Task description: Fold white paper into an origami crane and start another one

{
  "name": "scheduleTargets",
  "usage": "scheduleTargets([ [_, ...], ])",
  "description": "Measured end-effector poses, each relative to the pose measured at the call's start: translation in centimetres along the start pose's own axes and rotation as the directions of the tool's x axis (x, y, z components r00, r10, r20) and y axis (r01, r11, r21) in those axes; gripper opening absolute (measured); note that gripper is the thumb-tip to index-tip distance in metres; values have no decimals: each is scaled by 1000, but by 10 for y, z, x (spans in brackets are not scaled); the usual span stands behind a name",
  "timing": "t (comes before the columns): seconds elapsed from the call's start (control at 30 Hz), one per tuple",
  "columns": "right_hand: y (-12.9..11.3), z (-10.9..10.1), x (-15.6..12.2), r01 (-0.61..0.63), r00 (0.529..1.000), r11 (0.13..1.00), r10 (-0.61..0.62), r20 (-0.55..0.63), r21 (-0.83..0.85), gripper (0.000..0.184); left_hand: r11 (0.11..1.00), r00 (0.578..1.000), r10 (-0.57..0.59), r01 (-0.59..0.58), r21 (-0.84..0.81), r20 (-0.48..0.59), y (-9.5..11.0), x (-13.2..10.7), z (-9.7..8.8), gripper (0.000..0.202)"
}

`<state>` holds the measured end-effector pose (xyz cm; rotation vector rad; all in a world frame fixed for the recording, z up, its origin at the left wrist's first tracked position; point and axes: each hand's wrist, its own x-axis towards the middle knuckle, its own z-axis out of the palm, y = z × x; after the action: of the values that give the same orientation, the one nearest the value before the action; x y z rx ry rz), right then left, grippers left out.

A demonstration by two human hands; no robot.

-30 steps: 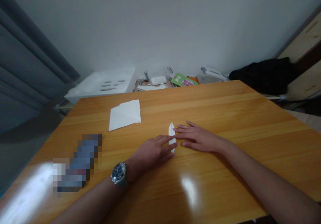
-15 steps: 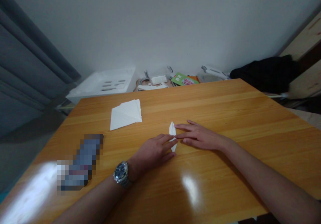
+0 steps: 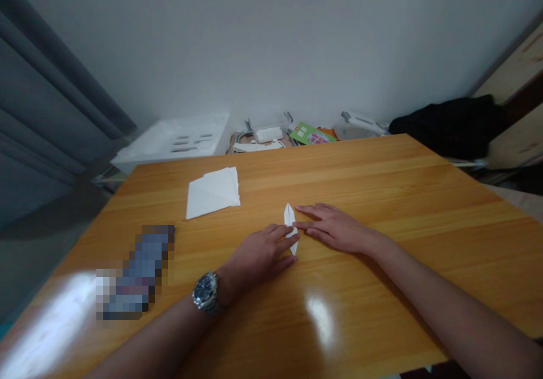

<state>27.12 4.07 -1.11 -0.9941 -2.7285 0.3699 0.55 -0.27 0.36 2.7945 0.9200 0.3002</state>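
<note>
A narrow strip of folded white paper (image 3: 289, 215), pointed at both ends, lies flat on the wooden table (image 3: 365, 181). My left hand (image 3: 265, 253) comes at it from the left; its outstretched fingers rest across the paper's middle and lower part and hide some of it. On that wrist is a metal watch (image 3: 206, 293). From the right, my right hand (image 3: 335, 227) lies low with spread fingers, one fingertip touching the paper's right edge near its middle. Neither hand is closed around the paper.
Several white paper sheets (image 3: 213, 193) lie in a stack at the left rear. A pixelated dark object (image 3: 142, 271) lies at the left. Behind the table are a white foam tray (image 3: 178, 136), a green booklet (image 3: 311, 134) and a black cloth (image 3: 449, 124).
The paper's top end has tilted slightly left. My right hand's fingers have shifted a little up and left, its upper fingertip now just off the paper. My left hand stays nearly in place.
</note>
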Motion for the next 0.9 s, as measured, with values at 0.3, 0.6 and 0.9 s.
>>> scheduleTargets([
  [0.3, 3, 5, 6, -59, 996, 997, 55, -67, -52, 39, 998, 1000, -6, 7, 58, -11, -1, 0, 1, 37],
  [0.6, -3, -2, 6, -53, 996, 998, 51, -77, -30, 39, 992, 993, -85, 92, 85, -77, -4, 0, 6, 42],
  [0.9, -8, -1, 4, -2, 998, 997, -2, -57, -79, 41, 992, 991, -89, 98, 79, -103, -8, -1, 10, 45],
])
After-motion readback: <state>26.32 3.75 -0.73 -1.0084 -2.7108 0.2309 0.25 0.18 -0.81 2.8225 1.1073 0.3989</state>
